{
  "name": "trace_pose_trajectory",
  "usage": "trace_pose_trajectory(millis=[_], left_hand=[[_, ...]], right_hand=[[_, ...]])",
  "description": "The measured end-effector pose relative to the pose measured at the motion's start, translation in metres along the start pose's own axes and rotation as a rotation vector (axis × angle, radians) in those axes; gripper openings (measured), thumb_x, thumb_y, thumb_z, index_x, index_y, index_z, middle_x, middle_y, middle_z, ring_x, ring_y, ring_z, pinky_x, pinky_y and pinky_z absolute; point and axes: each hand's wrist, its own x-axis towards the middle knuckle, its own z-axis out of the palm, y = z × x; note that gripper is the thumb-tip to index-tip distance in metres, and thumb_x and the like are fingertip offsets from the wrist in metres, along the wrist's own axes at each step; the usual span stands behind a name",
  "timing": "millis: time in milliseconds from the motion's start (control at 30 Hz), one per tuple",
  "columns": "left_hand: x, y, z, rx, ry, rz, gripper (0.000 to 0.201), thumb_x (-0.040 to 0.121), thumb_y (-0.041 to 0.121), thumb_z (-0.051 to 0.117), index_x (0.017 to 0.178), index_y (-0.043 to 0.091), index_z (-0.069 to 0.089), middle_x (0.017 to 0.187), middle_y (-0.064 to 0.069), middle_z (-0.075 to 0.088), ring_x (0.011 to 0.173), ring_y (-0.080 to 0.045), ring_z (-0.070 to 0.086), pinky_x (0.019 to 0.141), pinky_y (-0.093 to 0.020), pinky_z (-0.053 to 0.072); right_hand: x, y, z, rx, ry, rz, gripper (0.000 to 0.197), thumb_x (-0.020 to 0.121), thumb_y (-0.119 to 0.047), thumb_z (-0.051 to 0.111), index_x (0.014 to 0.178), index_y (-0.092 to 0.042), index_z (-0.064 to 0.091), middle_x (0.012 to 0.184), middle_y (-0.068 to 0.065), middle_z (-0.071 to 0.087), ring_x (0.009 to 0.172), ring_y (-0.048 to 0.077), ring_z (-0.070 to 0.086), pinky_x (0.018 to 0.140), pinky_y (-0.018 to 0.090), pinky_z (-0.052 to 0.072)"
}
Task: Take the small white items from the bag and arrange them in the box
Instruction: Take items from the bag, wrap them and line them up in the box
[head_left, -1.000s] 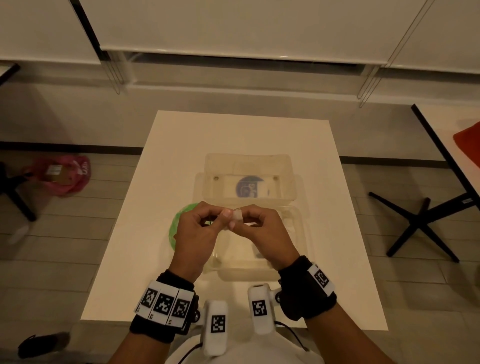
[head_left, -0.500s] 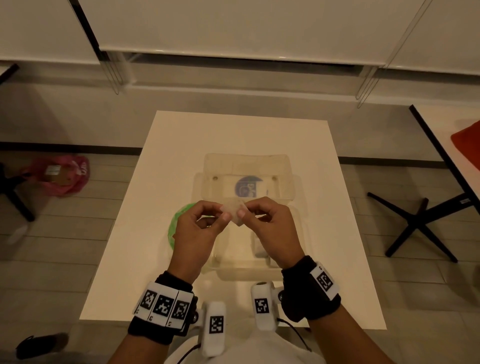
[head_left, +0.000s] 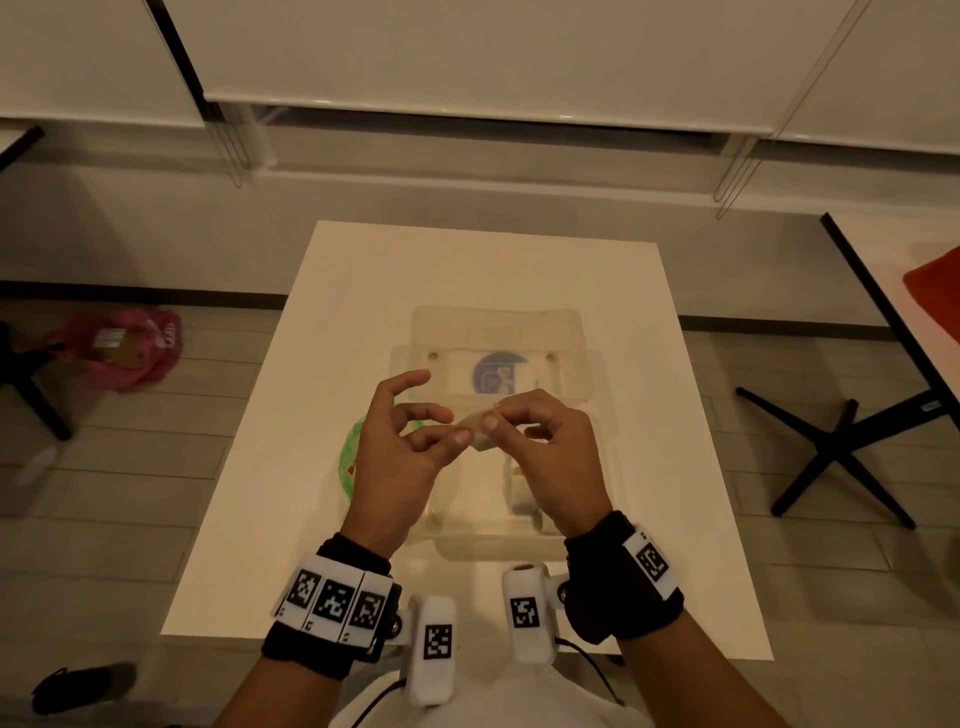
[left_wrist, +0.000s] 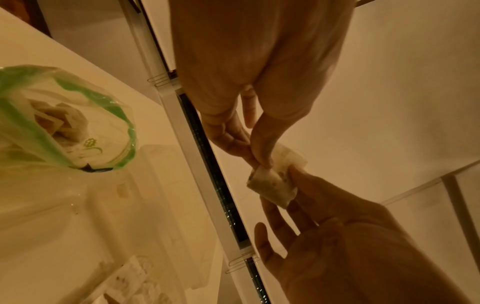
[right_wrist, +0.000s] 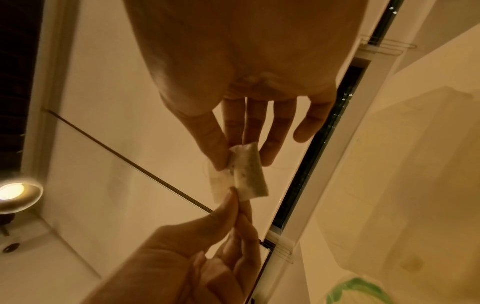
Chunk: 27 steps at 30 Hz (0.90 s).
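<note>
One small white item (left_wrist: 272, 185), a soft folded sachet with speckled contents showing through its thin skin, is held in the air above the clear box (head_left: 498, 530), between both hands. The left hand (head_left: 400, 457) pinches one end between thumb and fingertip, its other fingers spread; the right hand (head_left: 550, 457) pinches the opposite end, remaining fingers curled. The sachet appears light, limp and easily torn, so its sealed edges are judged the safest hold. At least one item lies in the box. The green-rimmed bag (left_wrist: 64, 121), open on the worktop (head_left: 363, 291) left of the box, holds several more, too crumpled together to count.
</note>
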Motion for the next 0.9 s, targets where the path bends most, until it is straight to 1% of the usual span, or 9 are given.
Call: trace_pose_trajectory(millis=[167,233,300,433,533,600,700,800,900], left_hand=[[-0.001,0.001,0.002,-0.016,-0.089,0.026,0.066,0.081,-0.008,0.074,0.134,0.023,0.049,0.1,-0.007,0.066,0.083,-0.02,0.07,0.084,-0.03,0.059],[0.0,0.001,-0.001,-0.003,-0.074,0.053,0.058,0.086,-0.009,0.069,0.133,0.02,0.05,0.102,-0.008,0.067,0.082,-0.02,0.072,0.081,-0.026,0.057],[0.004,0.0,-0.004,0.061,-0.042,0.084,0.046,0.091,-0.009,0.062,0.129,0.016,0.054,0.104,-0.01,0.068,0.082,-0.021,0.074,0.076,-0.021,0.053],[0.012,-0.003,-0.01,0.24,-0.15,0.117,0.04,0.095,-0.008,0.055,0.121,0.021,0.066,0.109,0.0,0.07,0.092,-0.014,0.069,0.077,-0.023,0.049],[0.017,-0.003,-0.012,0.279,-0.337,0.087,0.038,0.102,0.002,0.05,0.13,0.024,0.062,0.122,0.006,0.068,0.109,-0.011,0.064,0.082,-0.021,0.05],[0.019,-0.005,-0.01,0.263,-0.426,0.044,0.035,0.104,0.008,0.046,0.133,0.021,0.06,0.128,0.002,0.067,0.117,-0.014,0.061,0.089,-0.024,0.05],[0.019,-0.008,-0.004,0.227,-0.413,0.004,0.028,0.103,0.007,0.047,0.123,0.011,0.066,0.119,-0.011,0.069,0.109,-0.02,0.063,0.094,-0.027,0.053],[0.022,-0.011,0.0,0.217,-0.336,0.013,0.017,0.1,0.004,0.052,0.103,0.005,0.069,0.115,-0.006,0.072,0.107,-0.014,0.065,0.09,-0.027,0.053],[0.023,-0.013,0.002,0.262,-0.318,0.041,0.014,0.1,0.006,0.055,0.09,0.006,0.067,0.107,-0.003,0.072,0.1,-0.011,0.066,0.086,-0.028,0.055]], right_hand=[[0.002,0.007,0.002,0.006,0.075,0.071,0.009,0.082,-0.019,0.077,0.078,-0.025,0.072,0.083,-0.01,0.071,0.08,0.013,0.069,0.079,0.049,0.056],[0.003,0.01,0.002,0.027,0.101,0.072,0.003,0.085,-0.017,0.076,0.082,-0.018,0.074,0.082,-0.005,0.073,0.08,0.015,0.069,0.078,0.043,0.056],[0.005,0.011,0.001,0.078,0.109,0.092,0.006,0.088,-0.015,0.073,0.084,-0.011,0.074,0.081,-0.001,0.073,0.079,0.015,0.068,0.077,0.033,0.054],[0.009,0.011,0.0,0.21,-0.1,0.243,0.023,0.099,-0.02,0.057,0.082,-0.01,0.069,0.083,0.005,0.067,0.079,0.017,0.058,0.074,0.03,0.047],[0.008,0.007,-0.002,0.402,-0.267,0.358,0.036,0.105,-0.022,0.043,0.081,-0.012,0.067,0.081,0.007,0.063,0.077,0.018,0.058,0.07,0.028,0.048],[0.009,0.006,-0.002,0.509,-0.309,0.431,0.034,0.106,-0.021,0.04,0.087,-0.007,0.065,0.08,0.011,0.059,0.073,0.019,0.057,0.068,0.029,0.047],[0.009,0.007,0.0,0.577,-0.366,0.534,0.029,0.105,-0.017,0.041,0.095,-0.002,0.063,0.076,0.009,0.059,0.068,0.019,0.056,0.067,0.029,0.047],[0.006,0.009,0.002,0.582,-0.426,0.588,0.027,0.103,-0.014,0.043,0.09,-0.004,0.063,0.076,0.008,0.06,0.067,0.019,0.057,0.07,0.03,0.048],[0.003,0.012,0.0,0.591,-0.459,0.618,0.026,0.103,-0.015,0.044,0.092,-0.003,0.065,0.082,0.011,0.063,0.074,0.023,0.06,0.074,0.033,0.05]])
